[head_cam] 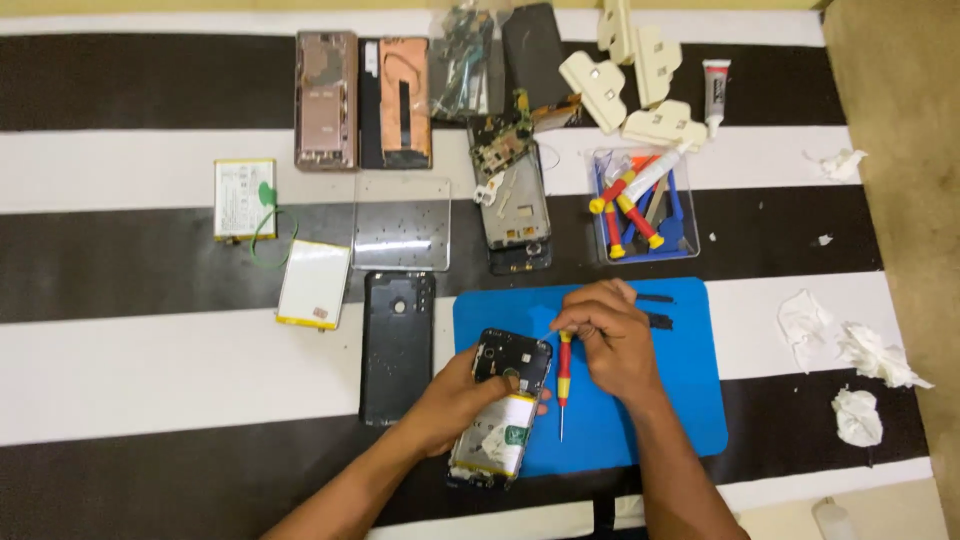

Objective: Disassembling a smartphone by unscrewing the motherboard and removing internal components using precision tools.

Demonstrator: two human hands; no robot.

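The left hand [455,400] grips an opened phone [500,408] at the blue mat's [690,400] edge. The right hand [610,340] pinches a red-yellow screwdriver [564,385] beside it. A black back cover [397,345] lies left; a tool tray [645,205] sits beyond.

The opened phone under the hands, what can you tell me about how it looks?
The opened phone lies back-up and slightly tilted, half on the blue mat. Its cover is off: a dark upper section with a round part, and a white battery with a green patch below. The left hand steadies it; the right hand holds a red-and-yellow screwdriver beside it.
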